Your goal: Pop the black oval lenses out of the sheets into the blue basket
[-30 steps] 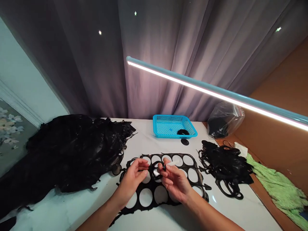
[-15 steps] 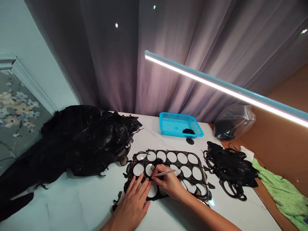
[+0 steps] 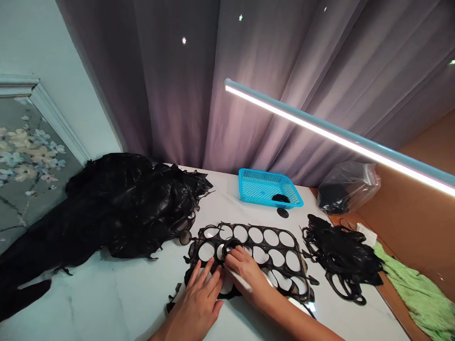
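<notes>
A black rubbery sheet with rows of round holes lies on the white table. My left hand rests palm down on its near left part, fingers stretched and slightly apart. My right hand is closed over the middle of the sheet, holding a slim white tool that slants back across the hand. The tool's tip is hidden, so I cannot tell its exact kind. Just beyond the right fingertips, thin black rings or strips are bunched up.
A blue perforated basket holds black discs, with another black disc beside it. Black sheets are heaped at left, black scraps at right. Beyond are a clear plastic bag, a green cloth and an overhead lamp.
My right hand has turned, so the white tool now points back toward the wrist, lower in view. The black strips at its fingertips have shifted slightly. My left hand stays in place.
</notes>
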Available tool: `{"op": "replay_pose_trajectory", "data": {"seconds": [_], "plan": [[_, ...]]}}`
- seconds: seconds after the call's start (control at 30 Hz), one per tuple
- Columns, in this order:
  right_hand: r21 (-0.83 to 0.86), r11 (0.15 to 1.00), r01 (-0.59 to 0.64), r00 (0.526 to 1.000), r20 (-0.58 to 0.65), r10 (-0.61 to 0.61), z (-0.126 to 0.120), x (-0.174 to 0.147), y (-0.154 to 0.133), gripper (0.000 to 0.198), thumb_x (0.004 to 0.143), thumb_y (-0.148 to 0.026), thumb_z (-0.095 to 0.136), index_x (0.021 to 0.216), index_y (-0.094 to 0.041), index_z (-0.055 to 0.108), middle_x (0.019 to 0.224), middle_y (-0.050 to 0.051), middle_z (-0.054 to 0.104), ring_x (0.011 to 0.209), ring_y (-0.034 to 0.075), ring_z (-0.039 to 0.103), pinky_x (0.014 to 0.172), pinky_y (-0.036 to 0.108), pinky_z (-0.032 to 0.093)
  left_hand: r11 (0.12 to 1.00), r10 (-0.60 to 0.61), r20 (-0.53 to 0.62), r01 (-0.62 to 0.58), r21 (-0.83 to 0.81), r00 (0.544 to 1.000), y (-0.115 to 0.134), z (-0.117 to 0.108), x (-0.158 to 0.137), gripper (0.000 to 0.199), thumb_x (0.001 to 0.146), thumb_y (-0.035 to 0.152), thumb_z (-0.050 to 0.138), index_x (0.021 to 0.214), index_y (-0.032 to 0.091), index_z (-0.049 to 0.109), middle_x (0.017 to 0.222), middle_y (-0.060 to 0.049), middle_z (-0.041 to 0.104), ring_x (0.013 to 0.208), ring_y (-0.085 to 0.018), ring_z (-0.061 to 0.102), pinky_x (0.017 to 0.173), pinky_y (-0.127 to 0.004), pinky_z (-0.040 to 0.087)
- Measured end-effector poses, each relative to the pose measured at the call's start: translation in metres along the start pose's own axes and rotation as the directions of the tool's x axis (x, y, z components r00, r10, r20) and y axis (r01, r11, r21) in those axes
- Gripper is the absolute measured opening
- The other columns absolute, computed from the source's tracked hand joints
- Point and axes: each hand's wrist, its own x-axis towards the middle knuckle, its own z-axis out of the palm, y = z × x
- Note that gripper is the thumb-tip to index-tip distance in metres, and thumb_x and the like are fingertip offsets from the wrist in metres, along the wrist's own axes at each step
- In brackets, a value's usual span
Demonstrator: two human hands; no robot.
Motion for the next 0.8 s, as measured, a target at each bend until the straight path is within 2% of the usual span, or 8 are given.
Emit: {"op": "replay_pose_trajectory", "data": {"seconds": [0.07,0.13,0.23,0.3,0.4,0.53,0.63,0.8], "plan": [[-0.075,0.996,0.053,0.998,-0.026,-0.055,-0.011,0.007,0.010,0.014,0.088,-0.017,0.053,0.075,-0.021,0.049,0.080,0.004,0.057,0.076,0.020,0.045,0.070,0.032,0.036,1.000,0.002,0.001,-0.002,0.000,1.000,0.000,-0.001,0.000,0.047,0.092,0.021,0.052,0.139,0.020,0.047,0.140,-0.006,0.055,0.135,-0.031,0.041,0.109,-0.051,0.038],[-0.098,0.994,-0.044,0.982,-0.186,0.026,-0.029,0.019,0.029,0.012,0.088,-0.017,0.047,0.076,-0.021,0.048,0.082,0.005,0.057,0.078,0.021,0.046,0.071,0.033,0.035,1.000,0.013,0.008,-0.013,0.006,1.000,0.000,-0.002,-0.001,0.051,0.091,0.019,0.053,0.141,0.019,0.044,0.141,-0.005,0.053,0.135,-0.032,0.042,0.107,-0.052,0.040],[-0.023,0.953,-0.301,0.857,-0.446,0.260,-0.054,0.039,0.061,0.017,0.087,-0.020,0.044,0.071,-0.022,0.045,0.073,0.005,0.056,0.072,0.021,0.047,0.066,0.031,0.034,1.000,0.021,0.017,-0.020,-0.004,1.000,0.000,-0.006,0.000,0.055,0.090,0.018,0.053,0.144,0.019,0.041,0.142,-0.004,0.053,0.134,-0.031,0.042,0.105,-0.052,0.042],[0.097,0.929,-0.357,0.826,-0.432,0.362,-0.060,0.048,0.073,0.017,0.087,-0.025,0.047,0.070,-0.022,0.046,0.069,0.002,0.057,0.066,0.019,0.047,0.063,0.029,0.034,1.000,0.021,0.029,-0.021,-0.021,0.999,0.000,-0.010,0.000,0.055,0.090,0.018,0.054,0.143,0.019,0.041,0.142,-0.004,0.053,0.135,-0.031,0.042,0.106,-0.052,0.041],[0.174,0.920,-0.350,0.840,-0.377,0.391,-0.056,0.053,0.077,0.019,0.086,-0.030,0.049,0.069,-0.022,0.047,0.066,0.000,0.057,0.061,0.017,0.047,0.060,0.028,0.033,0.999,0.011,0.045,-0.010,-0.032,0.999,0.001,-0.014,0.000,0.054,0.089,0.018,0.055,0.141,0.019,0.043,0.141,-0.005,0.053,0.134,-0.031,0.043,0.107,-0.051,0.041],[0.315,0.877,-0.363,0.794,-0.388,0.468,-0.051,0.052,0.073,0.019,0.083,-0.033,0.056,0.069,-0.022,0.051,0.067,0.001,0.058,0.060,0.016,0.047,0.057,0.027,0.034,0.997,-0.004,0.068,0.010,-0.074,0.998,0.002,-0.023,0.002,0.053,0.087,0.017,0.056,0.139,0.019,0.046,0.140,-0.005,0.055,0.132,-0.031,0.045,0.106,-0.051,0.041],[0.671,0.650,-0.357,0.804,-0.134,0.579,-0.050,0.049,0.068,0.022,0.078,-0.035,0.066,0.068,-0.021,0.053,0.067,0.000,0.059,0.058,0.015,0.051,0.047,0.023,0.033,0.985,-0.059,0.059,0.067,-0.161,0.997,-0.002,-0.033,0.014,0.041,0.089,0.017,0.055,0.129,0.022,0.054,0.129,-0.005,0.062,0.123,-0.028,0.054,0.102,-0.048,0.045],[0.913,0.068,-0.402,0.827,0.330,0.455,-0.047,0.040,0.053,0.030,0.069,-0.031,0.081,0.073,-0.017,0.054,0.079,0.003,0.066,0.078,0.016,0.066,0.044,0.015,0.037,0.962,-0.130,-0.010,0.124,-0.244,0.991,-0.018,-0.037,0.049,0.037,0.088,0.010,0.054,0.123,0.022,0.057,0.129,-0.008,0.057,0.121,-0.026,0.054,0.101,-0.043,0.047]]}}
